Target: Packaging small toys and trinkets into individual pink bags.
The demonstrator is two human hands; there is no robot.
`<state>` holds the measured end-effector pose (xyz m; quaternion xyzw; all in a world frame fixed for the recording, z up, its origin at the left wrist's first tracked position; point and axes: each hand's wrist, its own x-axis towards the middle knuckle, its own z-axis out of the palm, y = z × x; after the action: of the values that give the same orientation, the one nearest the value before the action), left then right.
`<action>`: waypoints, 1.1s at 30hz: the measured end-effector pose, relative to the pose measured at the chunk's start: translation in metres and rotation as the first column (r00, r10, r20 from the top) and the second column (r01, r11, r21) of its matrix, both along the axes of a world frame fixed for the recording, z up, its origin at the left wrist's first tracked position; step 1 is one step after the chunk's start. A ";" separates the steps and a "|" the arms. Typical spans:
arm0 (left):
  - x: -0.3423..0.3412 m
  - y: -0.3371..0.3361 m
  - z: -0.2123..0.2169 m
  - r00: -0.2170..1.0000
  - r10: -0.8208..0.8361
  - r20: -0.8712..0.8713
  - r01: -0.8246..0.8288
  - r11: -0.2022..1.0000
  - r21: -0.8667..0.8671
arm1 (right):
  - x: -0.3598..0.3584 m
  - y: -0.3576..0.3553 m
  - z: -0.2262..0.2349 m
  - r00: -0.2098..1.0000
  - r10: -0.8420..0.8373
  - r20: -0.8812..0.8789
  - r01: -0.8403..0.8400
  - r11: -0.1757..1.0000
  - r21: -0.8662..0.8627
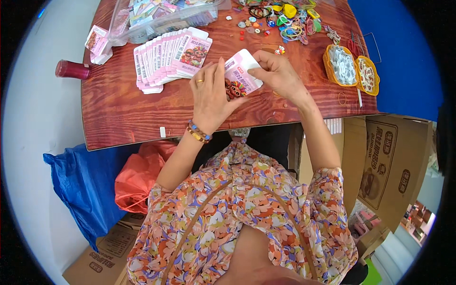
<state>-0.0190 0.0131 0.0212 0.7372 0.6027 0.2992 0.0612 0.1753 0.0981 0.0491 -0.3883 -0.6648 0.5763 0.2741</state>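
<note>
Between my hands, above the table's near half, is a small pink and white carton point(241, 76) with a cartoon picture on its front and a white flap at the top. My left hand point(209, 92), with a ring and beaded bracelets, closes on its left edge, fingers along the side and thumb underneath. My right hand point(280, 76) pinches the upper right corner by the flap between thumb and fingers. Just left of my left hand lies a fanned row of matching flat pink cartons point(164, 57), overlapping one another.
On the wooden table point(142, 114) stand a clear bin point(166, 23) of small packets, a heap of colourful trinkets point(289, 21), and yellow baskets point(342, 66) of small pieces. A dark red cylinder point(72, 70) is at the left edge. Bags point(137, 175) and cardboard boxes point(384, 161) flank me below.
</note>
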 end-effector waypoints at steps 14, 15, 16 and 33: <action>0.029 0.016 -0.004 0.953 0.086 0.291 -0.075 0.996 -0.051 | -0.006 -0.059 -0.041 0.845 -0.506 -0.172 0.528 0.741 0.414; 0.032 0.015 -0.002 0.954 0.081 0.289 -0.068 0.996 -0.053 | -0.013 -0.061 -0.046 0.831 -0.512 -0.219 0.557 0.761 0.334; 0.036 0.014 0.001 0.935 0.109 0.339 -0.080 0.992 -0.098 | -0.013 -0.061 -0.046 0.827 -0.518 -0.220 0.562 0.758 0.330; 0.018 0.007 0.019 0.596 -0.139 0.791 0.333 0.939 -0.086 | 0.026 -0.025 -0.016 0.951 -0.167 -0.261 0.253 0.904 0.345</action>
<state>-0.0009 0.0203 0.0403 0.5981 0.4433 0.5052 0.4364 0.2015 0.0727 0.0334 -0.3306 -0.6809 0.4462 0.4775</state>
